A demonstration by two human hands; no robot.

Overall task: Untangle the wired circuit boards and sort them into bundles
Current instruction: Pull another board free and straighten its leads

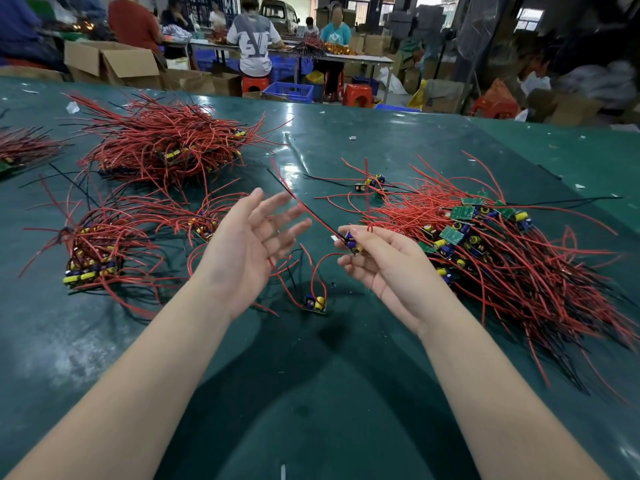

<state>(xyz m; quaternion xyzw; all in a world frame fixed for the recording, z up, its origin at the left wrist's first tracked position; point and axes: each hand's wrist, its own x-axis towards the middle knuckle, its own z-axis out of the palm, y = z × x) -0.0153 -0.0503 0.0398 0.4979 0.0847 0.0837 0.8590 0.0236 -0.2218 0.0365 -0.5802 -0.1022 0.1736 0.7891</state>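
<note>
The right hand pinches a small board above the green table, and its red and black wires run up and to the left. The left hand is held up beside it, fingers spread wide, holding nothing. A big pile lies right, a bundle left, and one loose board lies on bare table between the arms.

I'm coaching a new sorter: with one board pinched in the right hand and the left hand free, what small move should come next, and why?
Probably bring the open left hand across to take the red wire rising from the board pinched in the right hand, then draw it straight. The wire arcs loose just past the left fingertips, and the hand holds nothing.
</note>
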